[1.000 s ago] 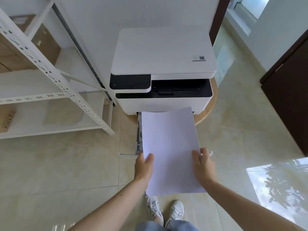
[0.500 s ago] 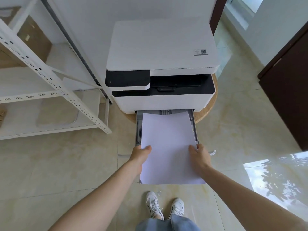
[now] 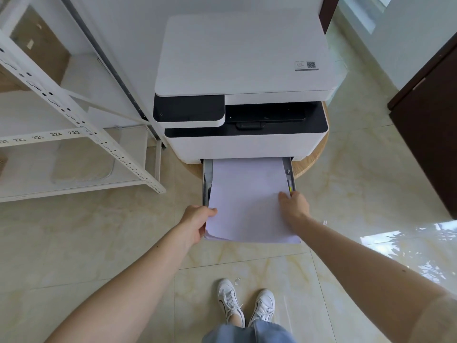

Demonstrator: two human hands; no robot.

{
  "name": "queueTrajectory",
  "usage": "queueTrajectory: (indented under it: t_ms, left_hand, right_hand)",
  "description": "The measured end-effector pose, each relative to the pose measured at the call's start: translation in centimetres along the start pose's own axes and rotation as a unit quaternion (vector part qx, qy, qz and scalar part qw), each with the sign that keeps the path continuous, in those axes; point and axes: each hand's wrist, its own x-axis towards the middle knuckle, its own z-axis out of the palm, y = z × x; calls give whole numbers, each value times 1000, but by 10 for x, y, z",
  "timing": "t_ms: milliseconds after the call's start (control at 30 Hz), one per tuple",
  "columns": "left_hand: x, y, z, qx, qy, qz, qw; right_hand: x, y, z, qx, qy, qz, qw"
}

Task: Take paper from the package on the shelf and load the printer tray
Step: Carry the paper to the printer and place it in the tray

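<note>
A white printer (image 3: 244, 58) with a black front panel stands on a round wooden stand. Its grey paper tray (image 3: 207, 174) is pulled out below the front. A thin stack of white paper (image 3: 247, 194) lies in the tray, its far edge under the printer body and its near end sticking out past the tray. My left hand (image 3: 197, 219) grips the stack's near left edge. My right hand (image 3: 294, 206) holds the right edge, fingers on top of the sheets.
A white metal shelf rack (image 3: 81, 125) stands to the left, with a brown cardboard box (image 3: 42, 45) on an upper level. A dark wooden door (image 3: 427, 134) is at the right. My white shoes (image 3: 247, 305) stand on the glossy tiled floor below the tray.
Both hands have pushed the paper stack forward, away from me, so its far end has slid deep into the open tray under the printer.
</note>
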Motion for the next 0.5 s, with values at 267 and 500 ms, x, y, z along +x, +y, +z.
queueTrajectory:
  t_ms: [267, 500]
  left_hand:
    - [14, 6, 8, -11, 60, 27, 998]
    - [22, 16, 22, -36, 97, 53, 993]
  right_hand:
    - [15, -4, -12, 33, -35, 30, 998]
    - [1, 14, -38, 127, -123, 131, 975]
